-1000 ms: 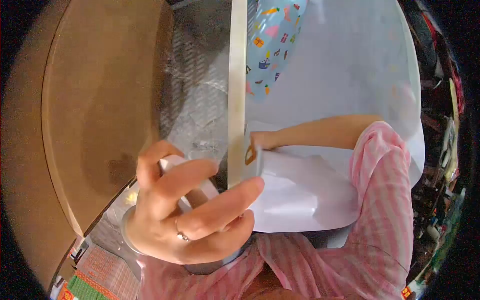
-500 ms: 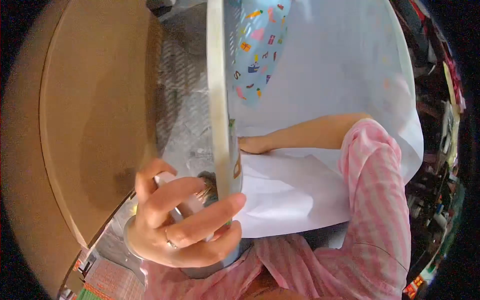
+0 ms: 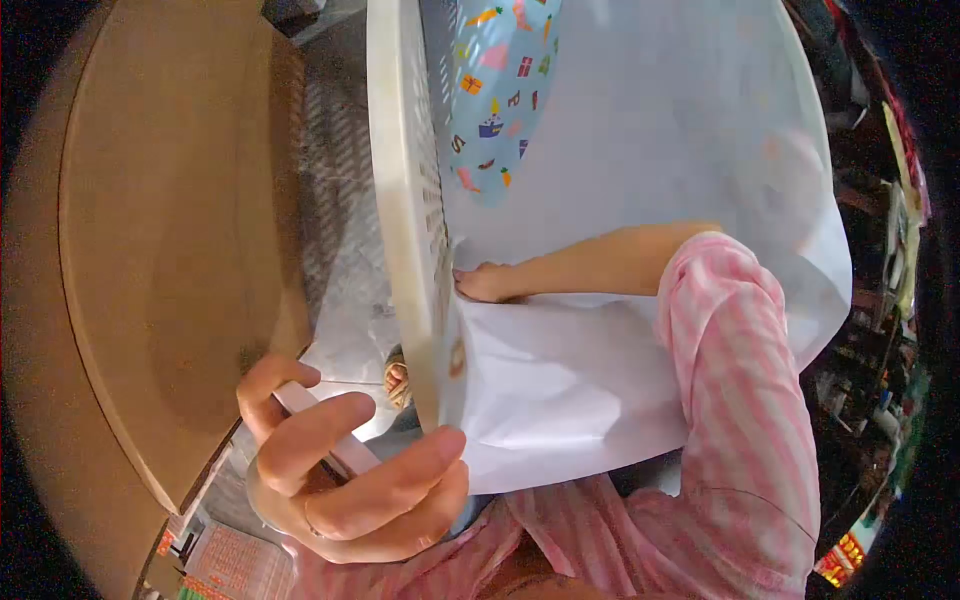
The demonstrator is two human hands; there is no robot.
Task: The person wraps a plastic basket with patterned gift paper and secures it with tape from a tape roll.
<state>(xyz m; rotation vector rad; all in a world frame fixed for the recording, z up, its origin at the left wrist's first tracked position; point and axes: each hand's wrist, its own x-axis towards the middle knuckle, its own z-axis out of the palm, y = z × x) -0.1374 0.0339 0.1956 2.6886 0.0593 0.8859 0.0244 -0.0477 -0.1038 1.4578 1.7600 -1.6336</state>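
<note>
My left hand point(image 3: 365, 480), with a ring on one finger, is closed around a thin, flat, pale-edged object point(image 3: 328, 430) at the lower left. Its outer fingertips lie near the cream rim point(image 3: 392, 190) of a perforated plastic basket. On the other side of this rim, my right hand point(image 3: 487, 283) reaches the basket wall, above a smooth white sheet point(image 3: 560, 400). Its fingers look curled, and what they hold, if anything, is hidden. A light blue sheet point(image 3: 500, 110) printed with carrots, gifts and cupcakes lies farther along the same wall.
A large brown cardboard box point(image 3: 180, 250) stands at the left. Between it and the basket shows a grey floor point(image 3: 350, 290); part of a foot point(image 3: 396, 380) is visible there. Cluttered items point(image 3: 870, 330) fill the dark right edge. A printed sheet point(image 3: 235, 560) lies at lower left.
The basket rim and the printed blue sheet have shifted left in view. My left hand sits slightly lower and farther left, still around the flat object. My right arm has shifted left too.
</note>
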